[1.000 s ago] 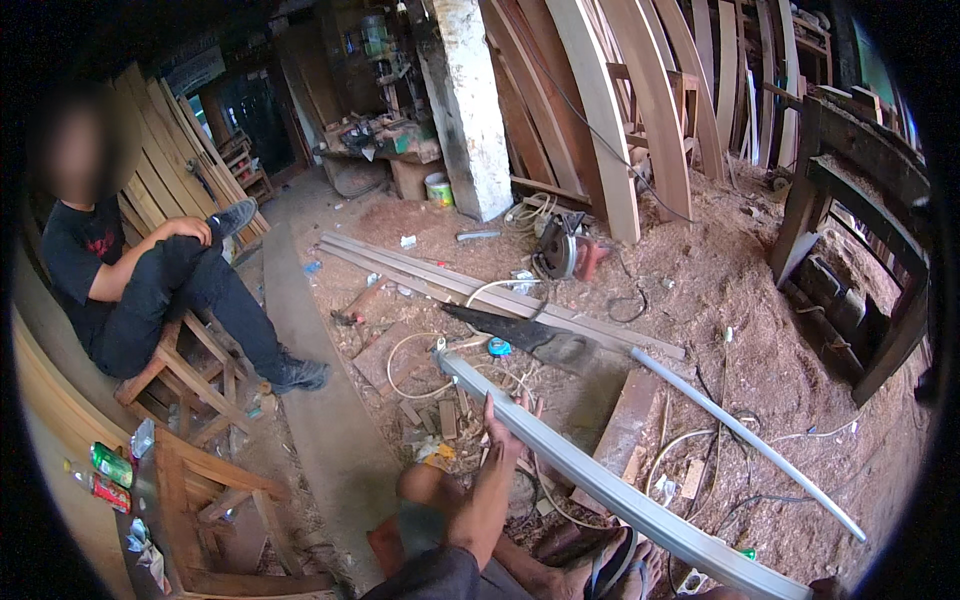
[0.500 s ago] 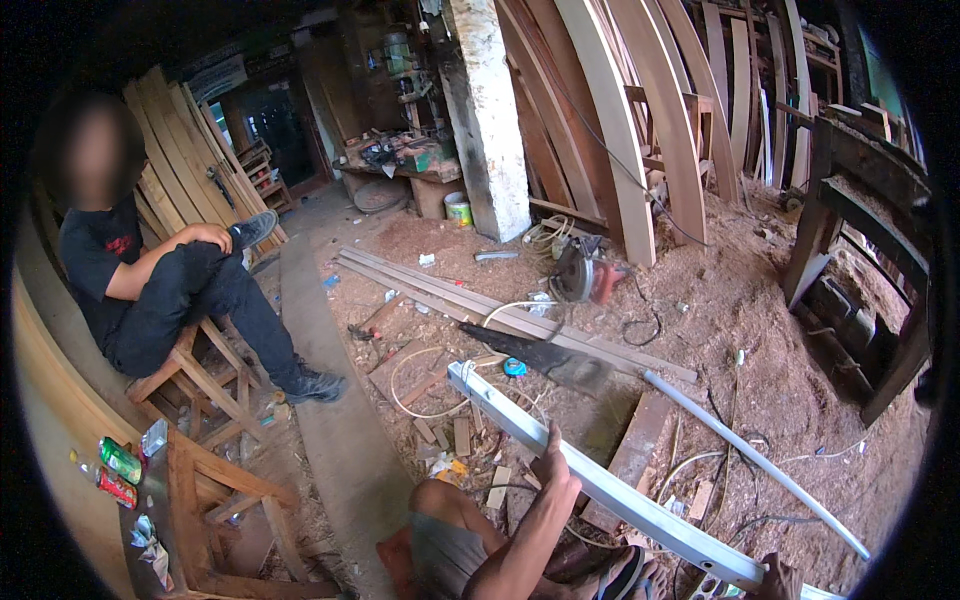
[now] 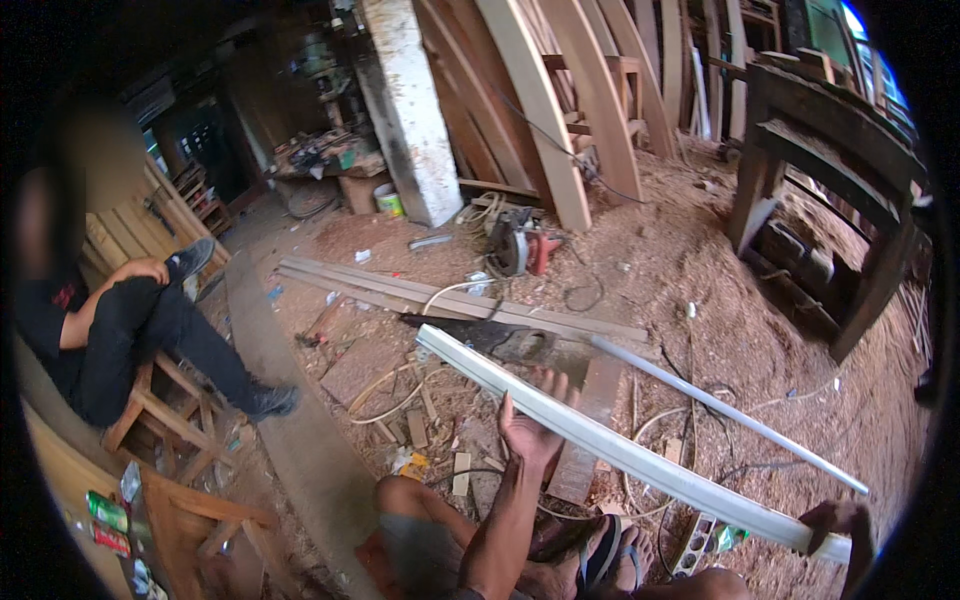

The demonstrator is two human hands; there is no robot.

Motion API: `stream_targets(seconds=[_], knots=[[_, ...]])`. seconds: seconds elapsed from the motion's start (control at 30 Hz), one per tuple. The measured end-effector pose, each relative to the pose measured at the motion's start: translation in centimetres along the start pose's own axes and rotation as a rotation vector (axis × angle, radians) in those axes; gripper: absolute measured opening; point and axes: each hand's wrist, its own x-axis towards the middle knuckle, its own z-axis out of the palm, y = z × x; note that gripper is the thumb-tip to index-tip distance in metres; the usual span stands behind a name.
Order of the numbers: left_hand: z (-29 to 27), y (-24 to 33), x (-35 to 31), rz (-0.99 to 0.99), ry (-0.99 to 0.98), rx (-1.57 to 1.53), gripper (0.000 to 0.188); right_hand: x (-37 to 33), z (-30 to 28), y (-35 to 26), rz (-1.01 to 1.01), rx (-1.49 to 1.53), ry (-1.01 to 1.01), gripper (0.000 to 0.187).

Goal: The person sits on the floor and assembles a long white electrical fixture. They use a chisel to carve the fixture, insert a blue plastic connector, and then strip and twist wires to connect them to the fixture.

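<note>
A long, pale aluminium bar [image 3: 620,455] slants across the front of me, its far end tipped up toward the middle of the room. My left hand [image 3: 528,432] holds it from beneath near that far end, with the thumb on the near side and loosely spread fingers showing beyond it. At the lower right, my right hand [image 3: 840,522] is wrapped round the near end, dark and partly shadowed. Below the bar are my bent legs and sandalled feet [image 3: 610,555].
Past the bar, a grey pipe [image 3: 730,412], wooden strips [image 3: 460,300], cables and a red circular saw [image 3: 522,242] lie on sawdust. A person [image 3: 140,310] sits on a wooden stool at left. A dark wooden bench [image 3: 835,150] stands right; a power strip [image 3: 693,545] lies by my feet.
The bar has rolled, showing a ribbed face instead of the one with holes. My left hand has turned from pointing along its top to palm-up under it. The view has swung right.
</note>
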Motion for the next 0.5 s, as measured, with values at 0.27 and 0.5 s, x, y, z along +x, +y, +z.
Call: stream_targets(seconds=[0.27,0.5], knots=[[-0.2,-1.9,1.2,0.254,0.785,0.474,0.055,6.7,1.1,1.8,0.167,0.022,-0.419,0.094],[-3.7,-4.2,-0.6,0.246,0.956,0.508,0.073,11.0,10.4,-1.0,0.250,-0.123,0.021,0.080]])
